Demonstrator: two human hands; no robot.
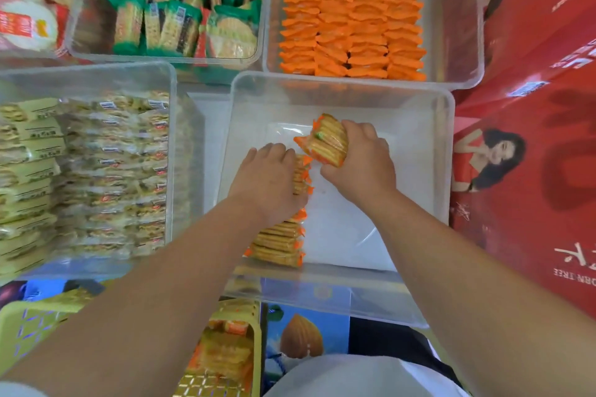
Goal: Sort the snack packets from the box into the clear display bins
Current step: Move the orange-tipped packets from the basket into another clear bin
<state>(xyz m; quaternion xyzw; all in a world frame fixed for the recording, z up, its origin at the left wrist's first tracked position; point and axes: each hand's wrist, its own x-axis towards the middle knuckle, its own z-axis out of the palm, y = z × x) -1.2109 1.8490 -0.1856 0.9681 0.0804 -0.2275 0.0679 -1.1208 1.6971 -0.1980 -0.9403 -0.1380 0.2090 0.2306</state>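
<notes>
- The right hand's fingers [356, 129] were curled close together over a bundle of cracker packets [327, 140], with the thumb under its near end, pinching the bundle.
- The right hand [361, 167] held that bundle tilted above the floor of the clear bin [338, 82], near the bin's centre.
- The left hand's fingers [287, 158] were bent side by side over a row of cracker packets [280, 242]; their tips were hidden.
- The left hand [267, 180] lay on the far end of that row, at 9 o'clock from the bundle and just beside it.
- The row stood on edge along the bin's 9 o'clock wall and ran towards its 6 o'clock wall, orange crimped ends showing.
- At 12 o'clock a second clear bin [451, 26] held orange packets [354, 16] stacked in neat columns.
- At 11 o'clock a bin [161, 58] held green-edged packets [180, 10] in a loose heap.
- At 9 o'clock a bin [96, 69] held pale yellow packets [96, 171] in rows, blurred.
- At 7 o'clock a yellow basket [257, 342] held more packets.
- At 3 o'clock stood red printed cartons [532, 138].
</notes>
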